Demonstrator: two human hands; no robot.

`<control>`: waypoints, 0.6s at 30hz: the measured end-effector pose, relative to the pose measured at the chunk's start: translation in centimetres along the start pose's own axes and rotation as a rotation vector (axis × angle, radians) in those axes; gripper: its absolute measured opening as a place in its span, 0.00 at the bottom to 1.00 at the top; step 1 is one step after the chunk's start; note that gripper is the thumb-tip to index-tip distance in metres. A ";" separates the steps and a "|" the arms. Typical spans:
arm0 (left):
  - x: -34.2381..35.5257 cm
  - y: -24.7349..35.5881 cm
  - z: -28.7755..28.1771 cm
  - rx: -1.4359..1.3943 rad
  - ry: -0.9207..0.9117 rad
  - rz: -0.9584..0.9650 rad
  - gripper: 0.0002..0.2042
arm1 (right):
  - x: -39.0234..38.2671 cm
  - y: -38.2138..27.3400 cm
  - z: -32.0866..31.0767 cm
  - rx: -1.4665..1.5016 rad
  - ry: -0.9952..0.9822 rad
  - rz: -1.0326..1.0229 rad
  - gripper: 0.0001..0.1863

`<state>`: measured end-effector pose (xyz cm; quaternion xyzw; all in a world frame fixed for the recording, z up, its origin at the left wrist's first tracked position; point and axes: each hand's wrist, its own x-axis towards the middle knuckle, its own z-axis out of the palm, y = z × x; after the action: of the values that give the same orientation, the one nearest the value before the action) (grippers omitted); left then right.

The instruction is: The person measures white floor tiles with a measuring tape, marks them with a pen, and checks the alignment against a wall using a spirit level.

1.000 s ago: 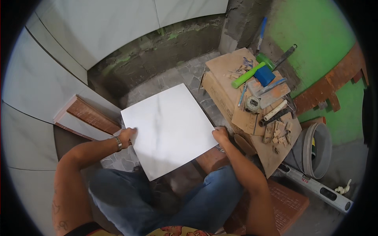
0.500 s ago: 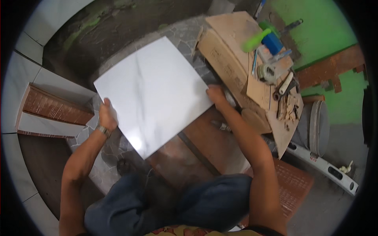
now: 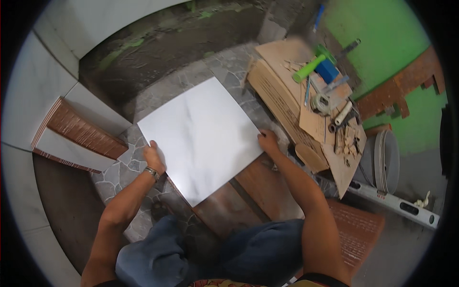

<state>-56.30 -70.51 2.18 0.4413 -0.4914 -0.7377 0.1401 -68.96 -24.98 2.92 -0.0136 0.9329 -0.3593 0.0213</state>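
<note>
Head view, far left: pale wall tiles (image 3: pixel 19 191) with thin joints, then a leaning tile stack (image 3: pixel 91 126) showing streaked red-brown, beside grey stone-patterned flooring (image 3: pixel 107 181). Left of centre: left hand (image 3: pixel 154 158), thumb uppermost, closed on the left edge of a white marbled tile (image 3: pixel 203 138), other fingers hidden beneath. At centre: that same tile, one corner toward the viewer, over brown boards (image 3: pixel 224 210), contact impossible to tell. At upper centre: rough dark mortar (image 3: pixel 177 52) with green patches. Right of centre: right hand (image 3: pixel 268 142), fingers curled tightly around the tile's right corner. Then, a carton (image 3: pixel 267 83) with blurred side markings, beneath a green mallet (image 3: pixel 307 70), blue block (image 3: pixel 327 71) and tape measure (image 3: pixel 320 103). Lower right: red-brown panel (image 3: pixel 356 229), pale marks illegible. Far right: grey bucket (image 3: pixel 391 165), metal level (image 3: pixel 394 203) with small red lettering, bright green wall (image 3: pixel 392 28) above.
</note>
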 end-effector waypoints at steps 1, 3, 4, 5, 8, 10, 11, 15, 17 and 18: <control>-0.5 0.1 -0.5 0.003 -0.007 -0.001 0.15 | -0.3 -0.5 0.2 -0.028 -0.018 -0.009 0.17; -1.5 0.0 -0.6 -0.009 -0.015 0.005 0.14 | -1.3 0.2 0.3 -0.064 0.009 -0.079 0.16; -2.0 -0.2 -0.6 -0.006 -0.027 -0.002 0.14 | -1.8 1.3 0.6 -0.068 0.051 -0.139 0.16; -2.2 -0.3 -1.2 0.001 -0.028 -0.005 0.14 | -2.3 1.0 0.8 -0.060 0.045 -0.155 0.16; -2.5 -1.4 -2.5 0.052 0.018 -0.029 0.15 | -3.5 -0.2 1.0 -0.049 0.006 -0.083 0.15; -2.4 -2.2 -3.3 0.022 -0.015 -0.034 0.16 | -3.9 -0.3 1.1 -0.054 -0.006 -0.012 0.16; -2.3 -2.4 -3.5 0.003 -0.056 -0.056 0.17 | -4.2 0.1 1.0 -0.047 -0.005 -0.021 0.16; -4.2 -0.3 -4.0 0.402 -0.171 -0.057 0.17 | -5.4 0.4 0.3 -0.181 0.052 -0.145 0.18; -3.6 1.1 -5.8 0.484 -0.290 -0.123 0.17 | -6.0 -0.6 -0.1 -0.152 0.014 -0.111 0.19; -4.2 2.1 -6.0 0.556 -0.318 -0.190 0.17 | -6.2 -0.3 -0.1 -0.221 0.018 -0.158 0.18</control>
<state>-49.65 -72.36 5.36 0.3859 -0.6462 -0.6448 -0.1332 -62.75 -24.89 3.35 -0.0860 0.9630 -0.2549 -0.0171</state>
